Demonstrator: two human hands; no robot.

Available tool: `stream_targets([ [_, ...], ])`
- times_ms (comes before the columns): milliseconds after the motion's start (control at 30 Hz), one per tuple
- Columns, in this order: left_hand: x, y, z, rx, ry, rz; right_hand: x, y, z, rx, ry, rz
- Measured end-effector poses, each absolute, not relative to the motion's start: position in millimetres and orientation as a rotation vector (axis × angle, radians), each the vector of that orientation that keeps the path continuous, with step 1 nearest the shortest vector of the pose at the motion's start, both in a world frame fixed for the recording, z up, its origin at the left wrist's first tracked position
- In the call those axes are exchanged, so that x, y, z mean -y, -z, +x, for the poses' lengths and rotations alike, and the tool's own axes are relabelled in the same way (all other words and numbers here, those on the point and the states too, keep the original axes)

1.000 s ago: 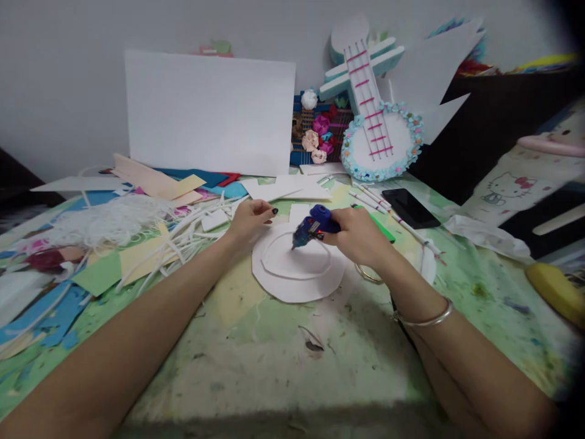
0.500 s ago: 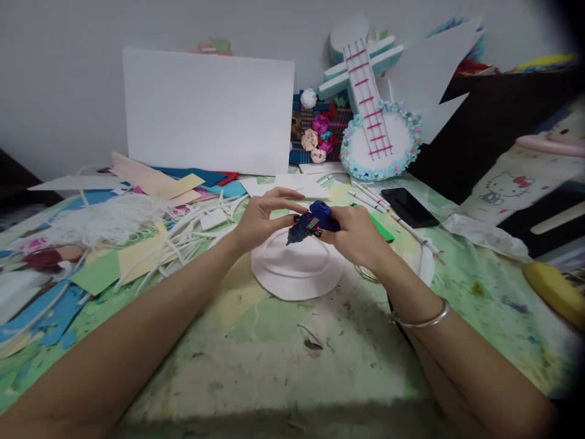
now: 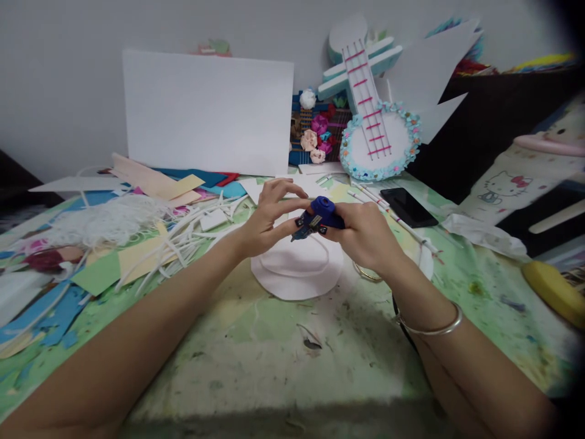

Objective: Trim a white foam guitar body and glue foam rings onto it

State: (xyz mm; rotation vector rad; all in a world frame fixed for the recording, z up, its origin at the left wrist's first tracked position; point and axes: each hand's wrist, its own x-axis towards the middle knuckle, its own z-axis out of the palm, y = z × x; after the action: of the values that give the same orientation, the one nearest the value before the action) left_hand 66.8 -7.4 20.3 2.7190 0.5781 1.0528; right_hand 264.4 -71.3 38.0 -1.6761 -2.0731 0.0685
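A blue hot glue gun (image 3: 320,214) is held above the table with its nozzle tilted down and to the left. My right hand (image 3: 368,235) is closed around its right side. From the left, my left hand (image 3: 269,219) meets the front of the gun with thumb and forefinger, while its other fingers stretch out beyond. Below the gun lies a flat white rounded piece (image 3: 297,286) with a smaller oval outline on top. The nozzle tip is above this piece. My hands partly cover its far side.
White cords (image 3: 183,235), shredded strips (image 3: 105,219) and coloured paper (image 3: 95,272) crowd the left. A decorated model instrument (image 3: 379,131) and a white board (image 3: 205,113) lean at the back. On the right are a phone (image 3: 408,206), striped sticks (image 3: 388,213) and a yellow object (image 3: 555,292).
The glue gun has shifted slightly right and tipped up a little, and my right wrist has moved right. My left thumb and forefinger have come closer around the gun's front.
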Motion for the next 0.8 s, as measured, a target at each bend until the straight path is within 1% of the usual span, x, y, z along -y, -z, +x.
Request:
stream_targets([
  [333,9.3,-5.9,76.8,-0.542,-1.183,2.546,80.2,-43.0,260.8,2.188,0.13,-1.75],
  [567,11.2,0.0,77.9,-0.496,-1.223,2.473,82.3,-46.1,260.3,2.234,0.111,-1.731],
  [800,14.6,-1.6,77.9,-0.591,-1.202,2.499,82.3,-45.7,262.4,2.252,0.073,-1.735],
])
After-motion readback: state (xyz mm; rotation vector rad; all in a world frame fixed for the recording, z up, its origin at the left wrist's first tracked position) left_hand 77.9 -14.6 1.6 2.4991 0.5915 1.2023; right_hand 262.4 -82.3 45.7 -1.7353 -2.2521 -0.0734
